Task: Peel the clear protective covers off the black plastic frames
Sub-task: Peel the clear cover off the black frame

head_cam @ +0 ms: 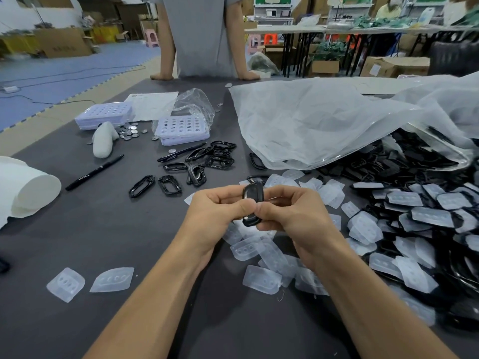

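Both my hands hold one black plastic frame (252,200) upright above the dark table (103,229), at the centre of the view. My left hand (220,211) pinches its left edge and my right hand (290,211) pinches its right edge, thumbs meeting at the front. Whether a clear cover is on it I cannot tell. Bare black frames (197,164) lie in a loose group behind my hands. Loose clear covers (261,255) lie scattered under and around my hands. A heap of covered frames (420,216) fills the right side.
A large clear plastic bag (324,125) spills frames at the right. Two black pens (94,172), lilac trays (181,128) with coin cells, a white glove (102,141) and a white roll (28,187) lie at the left. A person (202,37) stands at the far edge.
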